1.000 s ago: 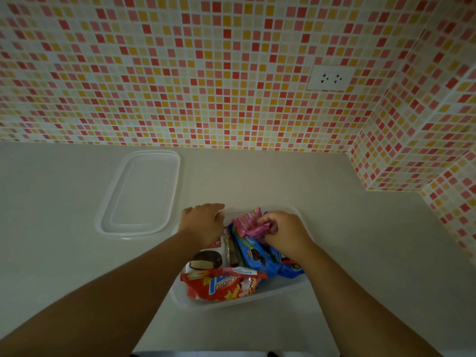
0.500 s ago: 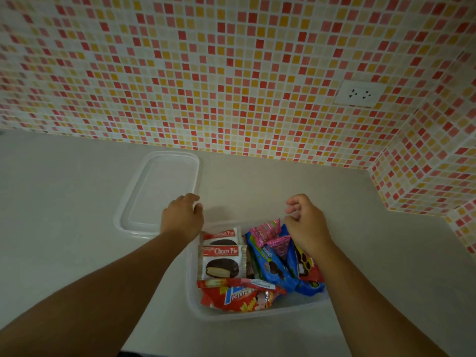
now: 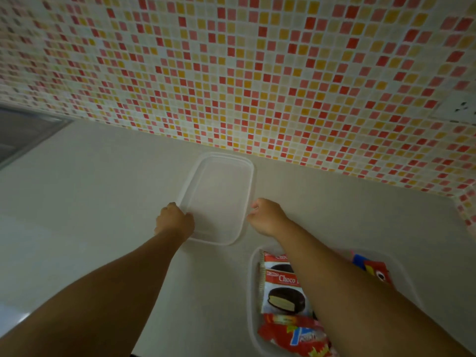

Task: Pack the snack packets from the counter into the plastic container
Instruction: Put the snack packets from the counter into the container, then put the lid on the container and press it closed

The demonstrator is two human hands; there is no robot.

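While flat on bench point(image 3: 103, 202): lid point(image 3: 219, 199) | left hand point(image 3: 175, 221) curled, gripping left edge | right hand point(image 3: 268, 217) loosely curled at right edge, grip unclear | container point(image 3: 253, 292) packed with packets point(image 3: 280, 292)

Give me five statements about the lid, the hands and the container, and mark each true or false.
1. The lid lies flat on the counter, off the container. True.
2. The left hand is at the lid's left edge. True.
3. The right hand holds a pink packet. False: it holds no packet and is at the lid's right edge.
4. The container is empty. False: it holds Choco Pie packets and a red potato snack bag, among others.
5. The lid sits to the right of the container. False: it lies to its left and farther back, near the tiled wall.
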